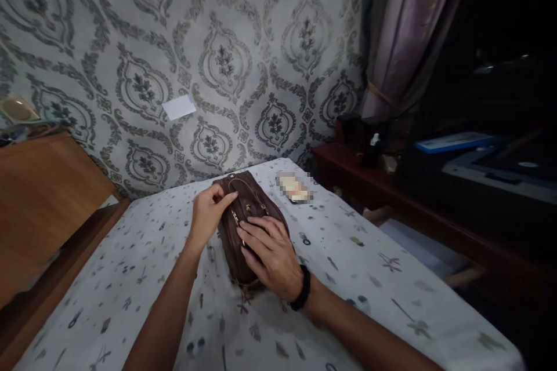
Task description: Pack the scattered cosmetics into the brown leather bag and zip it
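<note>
A brown leather handbag [250,185] lies on the patterned white bedsheet, with a thin strap handle, a small gold-coloured fitting and a partly visible zipper [235,218]. My left hand [211,208] is at the bag's upper left side, fingers curled and thumb stretched across the leather. It grips the bag there; whether a zipper pull is between the fingertips is hidden. My right hand [272,252] lies flat over the lower part of the bag, fingers extended beside the zipper, holding nothing. A black band [301,288] circles my right wrist.
Right of the bag, a phone-like object [295,187] with a blurred-out face lies on the bedsheet [348,278]. A wooden headboard-like panel [47,203] stands left. Patterned wallpaper rises behind. A dark red table [339,165] with an open drawer [418,246] stands right, below a curtain [400,29].
</note>
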Demonstrator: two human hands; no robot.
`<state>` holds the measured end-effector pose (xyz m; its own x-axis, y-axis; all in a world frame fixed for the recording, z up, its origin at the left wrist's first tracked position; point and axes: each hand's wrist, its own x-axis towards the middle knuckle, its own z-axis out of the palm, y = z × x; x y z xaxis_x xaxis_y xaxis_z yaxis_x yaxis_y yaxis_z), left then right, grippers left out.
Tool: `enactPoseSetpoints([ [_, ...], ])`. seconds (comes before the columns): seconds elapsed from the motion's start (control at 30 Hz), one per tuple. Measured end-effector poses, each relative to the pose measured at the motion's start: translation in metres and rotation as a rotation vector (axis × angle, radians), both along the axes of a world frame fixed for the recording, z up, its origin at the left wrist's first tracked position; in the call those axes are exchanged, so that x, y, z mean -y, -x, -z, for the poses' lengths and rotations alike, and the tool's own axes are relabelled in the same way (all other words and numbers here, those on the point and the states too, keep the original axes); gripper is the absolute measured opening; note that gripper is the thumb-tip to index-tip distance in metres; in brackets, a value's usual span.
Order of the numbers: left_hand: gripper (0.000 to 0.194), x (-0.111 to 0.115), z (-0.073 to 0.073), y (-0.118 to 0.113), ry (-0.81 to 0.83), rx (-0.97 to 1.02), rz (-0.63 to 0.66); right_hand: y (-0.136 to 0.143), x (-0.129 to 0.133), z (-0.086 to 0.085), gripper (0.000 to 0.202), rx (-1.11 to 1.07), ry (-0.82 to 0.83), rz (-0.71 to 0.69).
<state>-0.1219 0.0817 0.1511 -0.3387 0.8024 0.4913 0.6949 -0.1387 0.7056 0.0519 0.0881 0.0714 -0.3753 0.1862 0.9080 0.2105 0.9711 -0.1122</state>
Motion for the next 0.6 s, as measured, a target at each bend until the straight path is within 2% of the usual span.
enactPoseSetpoints([
  [0.1,0.034,0.005,-0.003,-0.003,0.019,-0.143,-0.03,0.0,0.0,0.0,0.025,-0.002,0.0,0.0],
  [0.3,0.011,0.015,-0.005,-0.011,-0.037,-0.408,-0.098,0.0,0.0,0.001,0.027,-0.012,0.002,-0.006],
  [0.6,0.011,0.019,0.0,-0.013,-0.074,-0.261,-0.147,0.0,0.0,0.0,0.029,-0.008,0.01,-0.013],
])
